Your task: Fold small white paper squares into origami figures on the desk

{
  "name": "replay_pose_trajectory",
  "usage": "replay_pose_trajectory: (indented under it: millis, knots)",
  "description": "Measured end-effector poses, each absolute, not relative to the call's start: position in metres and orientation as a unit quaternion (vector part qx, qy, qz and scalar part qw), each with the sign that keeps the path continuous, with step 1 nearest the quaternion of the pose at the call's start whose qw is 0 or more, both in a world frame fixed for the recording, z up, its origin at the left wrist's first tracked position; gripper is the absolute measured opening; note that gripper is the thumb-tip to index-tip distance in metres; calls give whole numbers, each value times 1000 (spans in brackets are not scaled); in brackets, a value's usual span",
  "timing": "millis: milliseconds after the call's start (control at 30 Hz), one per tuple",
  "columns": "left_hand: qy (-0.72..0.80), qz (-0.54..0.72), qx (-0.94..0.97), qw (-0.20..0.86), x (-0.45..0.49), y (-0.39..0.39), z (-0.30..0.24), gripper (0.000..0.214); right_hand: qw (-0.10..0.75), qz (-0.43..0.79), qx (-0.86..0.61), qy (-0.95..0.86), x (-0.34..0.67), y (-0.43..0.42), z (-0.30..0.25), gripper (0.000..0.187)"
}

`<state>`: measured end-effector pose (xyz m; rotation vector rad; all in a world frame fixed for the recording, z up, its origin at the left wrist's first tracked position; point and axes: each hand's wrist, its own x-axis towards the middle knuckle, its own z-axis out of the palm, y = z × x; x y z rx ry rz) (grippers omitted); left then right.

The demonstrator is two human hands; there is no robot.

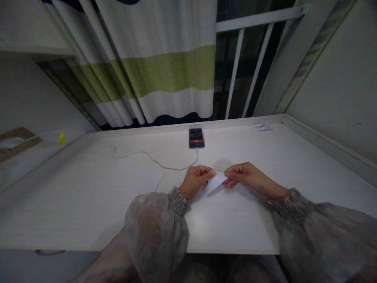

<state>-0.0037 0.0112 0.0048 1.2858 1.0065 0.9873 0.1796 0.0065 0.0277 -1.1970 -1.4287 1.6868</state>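
Observation:
Between my two hands a small piece of folded white paper is held just over the desk, its pointed end hanging toward me. My left hand pinches its upper left corner between thumb and fingers; a ring shows on one finger. With thumb and fingertips, my right hand grips the upper right corner. The paper's far side and some of the fingertips are hidden. On the desk left of my left forearm lies a flat white sheet of paper, partly covered by my sleeve.
A phone with a blurred screen lies near the back edge, a white cable running left from it. Crumpled or folded white paper pieces sit at the back right of the white desk. A curtain hangs behind.

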Motion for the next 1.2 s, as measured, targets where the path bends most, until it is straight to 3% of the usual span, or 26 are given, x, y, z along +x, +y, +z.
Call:
replay_pose_trajectory:
  millis: [533, 700, 933, 1200]
  knots:
    - [431, 439, 534, 580, -5, 13, 3, 26, 392, 611, -462, -510, 191, 16, 25, 36]
    - [419, 392, 575, 583, -1, 7, 6, 24, 312, 538, -459, -634, 172, 9, 21, 33]
    - [427, 376, 566, 596, -1, 7, 6, 24, 256, 347, -467, -772, 165, 2, 25, 27]
    - [428, 394, 539, 610, 0, 9, 0, 29, 214, 288, -438, -824, 168, 1, 30, 27]
